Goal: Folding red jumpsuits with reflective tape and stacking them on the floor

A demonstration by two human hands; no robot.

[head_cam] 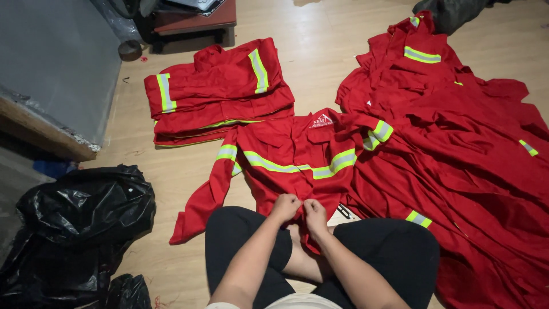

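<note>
wood floor everywhere, pale planks point(320, 40), person sitting cross-legged on it in black trousers. 1 red work coverall point(286, 166) w/ yellow-grey reflective stripes is spread flat right in front of the knees, chest up, one sleeve trailing off to the left. both hands are down at its lower front: left hand point(284, 207) & right hand point(315, 216) side by side, nearly touching, each pinched shut on a bit of the red cloth. 1 folded stack of the same coveralls point(217, 91) sits further back on the left, can't count how many in it. 1 big loose heap point(457, 143) on the right, uncountable too. 2 black plastic bags point(80, 223) at lower left, 1 low dark red table point(197, 20) at the top
</note>
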